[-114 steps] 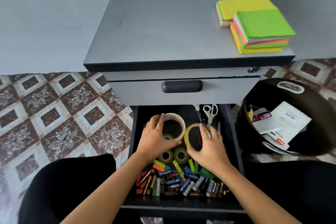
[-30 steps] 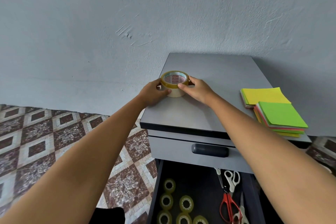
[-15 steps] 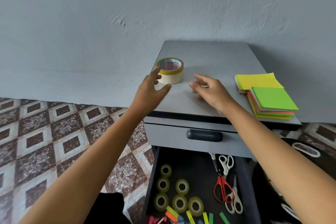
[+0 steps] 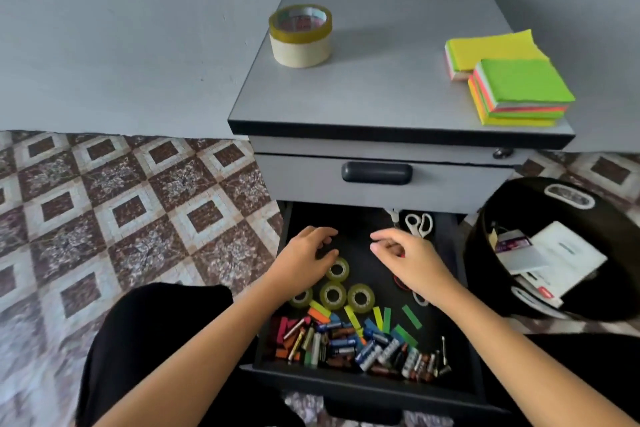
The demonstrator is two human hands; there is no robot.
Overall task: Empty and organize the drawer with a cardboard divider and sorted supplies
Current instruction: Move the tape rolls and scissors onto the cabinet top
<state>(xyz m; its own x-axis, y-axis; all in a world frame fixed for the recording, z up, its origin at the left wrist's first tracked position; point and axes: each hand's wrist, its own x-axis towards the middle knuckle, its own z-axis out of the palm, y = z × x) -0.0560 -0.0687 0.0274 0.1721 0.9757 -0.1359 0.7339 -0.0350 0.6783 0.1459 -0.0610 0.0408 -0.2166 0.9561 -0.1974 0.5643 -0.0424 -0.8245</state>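
Hovering hands: both hang palm down over the back half of the open drawer [image 4: 363, 382]; the left hand [image 4: 304, 253] is on the left side and the right hand [image 4: 408, 260] on the right, with a bare strip of dark drawer floor between them
Small tape rolls: four small yellowish rolls [image 4: 333, 295] lie flat just nearer the person than the left hand; the farthest one sits right by the left thumb, though I cannot tell if they touch; one roll is partly hidden under the left wrist
Left grip: fingers loosely curled; nothing in them
Right grip: fingers loosely bent, thumb and forefinger apart; nothing held; a red loop of something shows from under the wrist
Scissors: a white-handled pair [image 4: 419, 224] lies at the back right corner, just past the right fingertips
Front of drawer: a heap of cylindrical batteries [image 4: 367, 350], blue, gold and silver, lies mixed with flat paper strips [image 4: 410, 317] in green, yellow, orange and red
Cabinet top: smooth grey cabinet top [image 4: 381, 90] with a dark edge; two wide tape rolls [image 4: 300, 36] are stacked at its left rear, glossy amber on matte cream; square neon note pads [image 4: 519, 87] are piled at the right edge
Upper drawer: closed; rounded black handle [image 4: 376, 172]
Beside the cabinet: a round black bin [image 4: 606, 218] holding white papers; patterned brown tiles [image 4: 138, 211] to the left
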